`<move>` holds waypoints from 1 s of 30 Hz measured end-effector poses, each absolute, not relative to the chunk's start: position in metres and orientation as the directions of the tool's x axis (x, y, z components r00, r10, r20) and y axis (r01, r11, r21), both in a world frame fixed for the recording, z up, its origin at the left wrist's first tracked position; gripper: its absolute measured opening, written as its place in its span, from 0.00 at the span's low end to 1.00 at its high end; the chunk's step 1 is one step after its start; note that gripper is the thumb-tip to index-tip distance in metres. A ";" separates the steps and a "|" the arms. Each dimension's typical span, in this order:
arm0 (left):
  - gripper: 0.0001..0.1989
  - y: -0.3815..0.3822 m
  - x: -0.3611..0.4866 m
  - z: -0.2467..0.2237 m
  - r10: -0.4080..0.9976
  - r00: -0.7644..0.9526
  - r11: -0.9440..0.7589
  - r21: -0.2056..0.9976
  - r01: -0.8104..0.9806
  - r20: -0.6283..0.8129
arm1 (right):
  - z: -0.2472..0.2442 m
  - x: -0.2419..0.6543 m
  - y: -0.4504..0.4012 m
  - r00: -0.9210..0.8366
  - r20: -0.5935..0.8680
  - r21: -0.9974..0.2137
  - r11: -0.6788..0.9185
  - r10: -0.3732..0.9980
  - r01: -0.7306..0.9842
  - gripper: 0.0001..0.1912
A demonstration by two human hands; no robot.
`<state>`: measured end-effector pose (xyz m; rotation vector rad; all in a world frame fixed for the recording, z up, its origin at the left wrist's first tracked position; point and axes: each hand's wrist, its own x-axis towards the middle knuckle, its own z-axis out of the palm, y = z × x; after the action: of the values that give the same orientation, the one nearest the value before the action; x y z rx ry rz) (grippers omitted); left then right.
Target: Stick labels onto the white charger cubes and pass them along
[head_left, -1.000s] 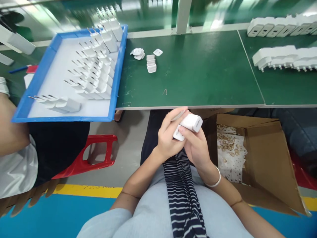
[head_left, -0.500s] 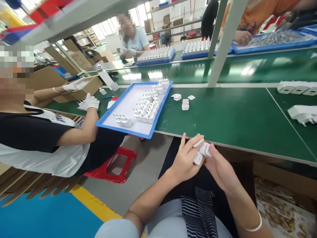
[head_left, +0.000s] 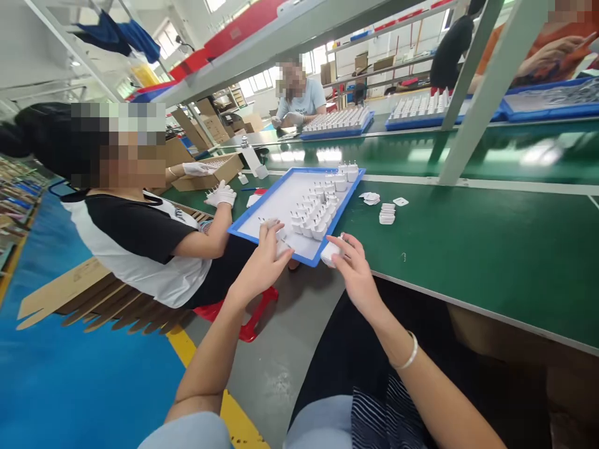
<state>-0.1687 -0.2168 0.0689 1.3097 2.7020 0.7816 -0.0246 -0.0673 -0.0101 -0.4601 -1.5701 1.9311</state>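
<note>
My left hand point(head_left: 266, 265) is over the near left part of a blue-rimmed tray point(head_left: 250, 235), its thumb and fingers closed around a white plug charger point(head_left: 282, 247). The fingers partly cover the chargers standing there. My right hand point(head_left: 358, 268) grips another white charger point(head_left: 331, 252) between thumb and fingers, just off the tray's near right corner. Rows of white chargers point(head_left: 314, 218) stand in the tray with their pins up.
Right of the tray, a small stack of white pieces point(head_left: 387, 214) and loose flat white pieces point(head_left: 370, 197) lie on the green table point(head_left: 449, 249). A co-worker's gloved hand point(head_left: 221, 194) is left of the tray. A slanted metal post point(head_left: 486, 106) stands behind.
My hands have parted and moved left from in front of the table's edge to the tray. Each now has a charger; before, the white pieces were held between both hands. The view has turned left.
</note>
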 end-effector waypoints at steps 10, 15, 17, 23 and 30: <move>0.28 -0.186 -0.202 0.059 0.853 -0.474 0.437 0.199 0.877 0.217 | -0.020 -0.085 -0.083 -0.748 0.586 -0.583 0.803 0.311 -0.123 0.25; 0.21 -0.176 -0.237 0.069 0.951 -0.235 0.177 0.270 0.946 0.202 | 0.000 -0.084 -0.076 -0.799 0.538 -0.519 0.853 0.268 -0.063 0.29; 0.16 -0.167 -0.260 0.068 0.958 -0.203 0.140 0.289 0.947 0.203 | 0.006 -0.089 -0.072 -0.814 0.529 -0.492 0.868 0.240 -0.064 0.30; 0.20 -0.145 -0.313 0.057 0.978 -0.149 0.080 0.396 0.915 0.146 | 0.008 -0.081 -0.058 -0.762 0.597 -0.491 0.866 0.250 -0.100 0.29; 0.26 -0.144 -0.320 0.059 0.913 -0.406 0.371 0.491 0.788 -0.037 | 0.001 -0.065 -0.047 -0.726 0.587 -0.557 0.830 0.358 -0.042 0.26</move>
<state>-0.3195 -0.1442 0.0593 1.4992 2.3328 0.5831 -0.0649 -0.0468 0.0006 -0.2295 -2.2859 0.7168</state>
